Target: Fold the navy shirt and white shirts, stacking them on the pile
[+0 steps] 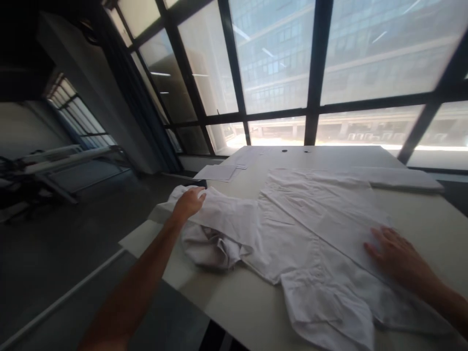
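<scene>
A white garment with gathered seams and a long straight placket lies spread over the table. Its left part is bunched and folded, and a short, gathered piece sticks out toward the near edge. My left hand is at the bunched left end, fingers curled closed on the cloth. Flat on the right part of the garment rests my right hand, slightly blurred, with its fingers apart.
Sheets of white paper lie at the table's far left side. A folded white cloth is at the back right. Small dark round objects sit near the far edge. Large windows stand behind; another table is at left.
</scene>
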The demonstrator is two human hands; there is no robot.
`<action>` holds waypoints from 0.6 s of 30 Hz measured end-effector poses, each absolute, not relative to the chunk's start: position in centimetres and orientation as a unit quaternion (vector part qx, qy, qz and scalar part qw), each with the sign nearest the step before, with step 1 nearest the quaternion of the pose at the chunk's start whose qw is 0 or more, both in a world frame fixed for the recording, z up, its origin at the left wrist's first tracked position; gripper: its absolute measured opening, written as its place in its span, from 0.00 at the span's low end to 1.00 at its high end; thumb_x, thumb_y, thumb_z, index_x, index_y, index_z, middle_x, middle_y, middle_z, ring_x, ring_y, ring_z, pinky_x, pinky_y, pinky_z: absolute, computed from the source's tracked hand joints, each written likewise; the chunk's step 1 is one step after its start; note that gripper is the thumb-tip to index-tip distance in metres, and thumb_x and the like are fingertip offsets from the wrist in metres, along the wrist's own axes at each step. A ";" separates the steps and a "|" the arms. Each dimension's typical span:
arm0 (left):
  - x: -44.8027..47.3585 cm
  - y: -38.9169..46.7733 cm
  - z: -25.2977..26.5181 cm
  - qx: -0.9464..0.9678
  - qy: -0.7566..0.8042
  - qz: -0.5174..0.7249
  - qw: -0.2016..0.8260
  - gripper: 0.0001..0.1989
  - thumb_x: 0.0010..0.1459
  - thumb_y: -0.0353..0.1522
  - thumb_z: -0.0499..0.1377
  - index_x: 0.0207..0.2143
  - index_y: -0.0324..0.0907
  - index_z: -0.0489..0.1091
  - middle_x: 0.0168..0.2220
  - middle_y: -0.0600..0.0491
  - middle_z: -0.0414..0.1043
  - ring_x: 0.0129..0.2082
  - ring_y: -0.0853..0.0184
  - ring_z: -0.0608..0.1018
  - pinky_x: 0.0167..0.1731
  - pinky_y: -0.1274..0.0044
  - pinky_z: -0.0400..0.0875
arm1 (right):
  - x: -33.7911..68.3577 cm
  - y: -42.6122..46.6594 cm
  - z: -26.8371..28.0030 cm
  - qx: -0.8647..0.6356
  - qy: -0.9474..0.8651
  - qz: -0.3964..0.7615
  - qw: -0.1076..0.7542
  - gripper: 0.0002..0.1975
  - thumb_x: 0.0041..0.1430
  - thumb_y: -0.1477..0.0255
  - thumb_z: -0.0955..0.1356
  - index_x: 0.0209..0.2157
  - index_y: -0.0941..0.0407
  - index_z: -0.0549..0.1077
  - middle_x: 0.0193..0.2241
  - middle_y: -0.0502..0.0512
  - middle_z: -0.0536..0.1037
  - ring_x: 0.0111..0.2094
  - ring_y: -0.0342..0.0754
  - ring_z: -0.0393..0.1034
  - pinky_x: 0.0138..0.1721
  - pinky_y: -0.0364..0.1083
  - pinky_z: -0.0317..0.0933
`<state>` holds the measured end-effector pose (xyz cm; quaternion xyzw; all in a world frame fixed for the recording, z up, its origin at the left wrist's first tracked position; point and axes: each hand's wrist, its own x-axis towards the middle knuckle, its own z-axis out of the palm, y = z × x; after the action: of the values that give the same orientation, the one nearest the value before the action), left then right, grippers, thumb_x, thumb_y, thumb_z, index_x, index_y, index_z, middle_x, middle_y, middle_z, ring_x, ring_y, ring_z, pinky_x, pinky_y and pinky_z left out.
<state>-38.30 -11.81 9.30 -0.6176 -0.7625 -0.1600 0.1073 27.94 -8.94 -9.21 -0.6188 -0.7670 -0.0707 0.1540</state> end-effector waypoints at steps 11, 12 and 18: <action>-46.8 -20.5 6.0 -0.342 -0.823 -0.452 -0.047 0.24 0.68 0.37 0.50 0.64 0.39 0.64 0.42 0.46 0.79 0.33 0.66 0.81 0.35 0.74 0.75 | 24.0 -4.4 -8.0 -0.541 -0.795 -0.050 0.270 0.28 0.56 0.51 0.63 0.49 0.55 0.74 0.55 0.79 0.71 0.62 0.77 0.61 0.58 0.71 0.58; -46.6 -20.1 6.0 -0.335 -0.802 -0.490 -0.068 0.23 0.68 0.37 0.51 0.62 0.39 0.65 0.41 0.47 0.78 0.31 0.68 0.80 0.33 0.77 0.75 | 23.4 -4.4 -7.7 -0.542 -0.798 -0.053 0.260 0.28 0.57 0.52 0.62 0.50 0.56 0.74 0.55 0.80 0.71 0.62 0.76 0.61 0.58 0.70 0.59; -44.6 -16.0 8.4 -0.360 -0.759 -0.542 -0.020 0.17 0.65 0.35 0.53 0.49 0.34 0.72 0.44 0.43 0.77 0.42 0.62 0.79 0.44 0.71 0.76 | 20.1 -4.8 -5.4 -0.536 -0.807 -0.012 0.248 0.28 0.59 0.56 0.63 0.53 0.60 0.74 0.57 0.73 0.73 0.60 0.68 0.66 0.60 0.65 0.60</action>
<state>-44.56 -16.03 8.44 -0.3598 -0.7591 -0.5422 -0.0202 20.12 -4.83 -5.39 -0.5365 -0.8066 -0.0116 0.2479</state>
